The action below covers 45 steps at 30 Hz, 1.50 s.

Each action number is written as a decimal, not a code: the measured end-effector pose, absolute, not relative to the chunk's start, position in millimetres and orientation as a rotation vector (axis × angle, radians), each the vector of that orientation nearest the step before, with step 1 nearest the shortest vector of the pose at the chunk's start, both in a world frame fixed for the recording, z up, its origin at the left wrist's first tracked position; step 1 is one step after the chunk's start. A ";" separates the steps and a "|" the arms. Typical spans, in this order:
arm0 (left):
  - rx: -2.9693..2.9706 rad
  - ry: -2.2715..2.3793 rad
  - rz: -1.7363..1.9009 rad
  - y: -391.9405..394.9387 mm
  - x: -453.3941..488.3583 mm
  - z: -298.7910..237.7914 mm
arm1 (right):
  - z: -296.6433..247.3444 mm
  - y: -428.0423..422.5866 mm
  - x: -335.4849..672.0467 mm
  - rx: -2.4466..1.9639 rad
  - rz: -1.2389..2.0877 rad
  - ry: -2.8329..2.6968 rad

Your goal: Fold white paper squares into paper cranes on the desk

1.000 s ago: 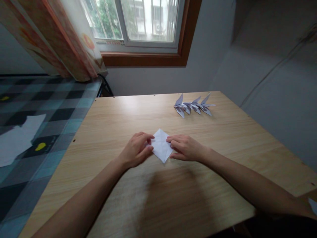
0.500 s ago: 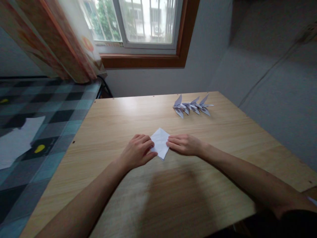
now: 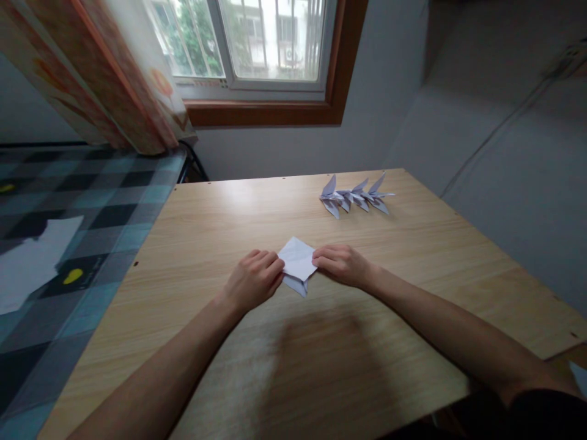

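Note:
Between my hands a folded piece of white paper (image 3: 298, 258) is held over the middle of the table, diamond-shaped, with its upper layer raised and a lower flap showing beneath the near side. My left hand (image 3: 257, 278) pinches its left corner, thumb and fingers closed together. On the opposite corner, my right hand (image 3: 342, 264) grips the paper with curled fingertips. Farther back to the right lie several folded paper cranes (image 3: 353, 197), or similar pointed origami pieces, nested in a row with wings sticking out.
The wooden table (image 3: 220, 214) spans the view below a window (image 3: 275, 43). At left is a surface with a checked cloth (image 3: 119, 220), bearing white paper sheets (image 3: 36, 260). A curtain (image 3: 123, 79) hangs by the window. A cable (image 3: 486, 140) runs along the right wall.
The paper's upper layer has lifted and separated from the lower flap, its near point shifting away from me. My left thumb has closed in, and my right fingers have curled around the corner.

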<state>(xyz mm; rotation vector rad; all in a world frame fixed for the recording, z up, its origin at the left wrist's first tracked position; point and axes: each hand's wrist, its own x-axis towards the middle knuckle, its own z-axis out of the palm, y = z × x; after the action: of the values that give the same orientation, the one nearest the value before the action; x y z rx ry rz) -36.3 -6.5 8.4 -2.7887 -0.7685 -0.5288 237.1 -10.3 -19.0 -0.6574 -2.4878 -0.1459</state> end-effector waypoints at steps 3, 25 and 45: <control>-2.723 -0.785 -0.546 -7.8 -34.9 7.6 | -16.4 -21.1 238.9 -0.720 -0.202 -2.372; -2.586 -0.600 -0.712 -17.2 -31.6 10.5 | -12.9 -27.4 178.3 -0.938 0.115 -2.534; -2.669 -0.683 -0.625 -8.2 -46.7 16.5 | -10.3 -21.8 204.2 -0.714 -0.040 -2.523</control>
<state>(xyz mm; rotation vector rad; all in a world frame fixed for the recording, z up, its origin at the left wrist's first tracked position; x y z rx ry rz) -46.7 -8.2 16.5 -2.6694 -0.6831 -0.6250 204.2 -21.8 -10.3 -0.7145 -2.5231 -0.0399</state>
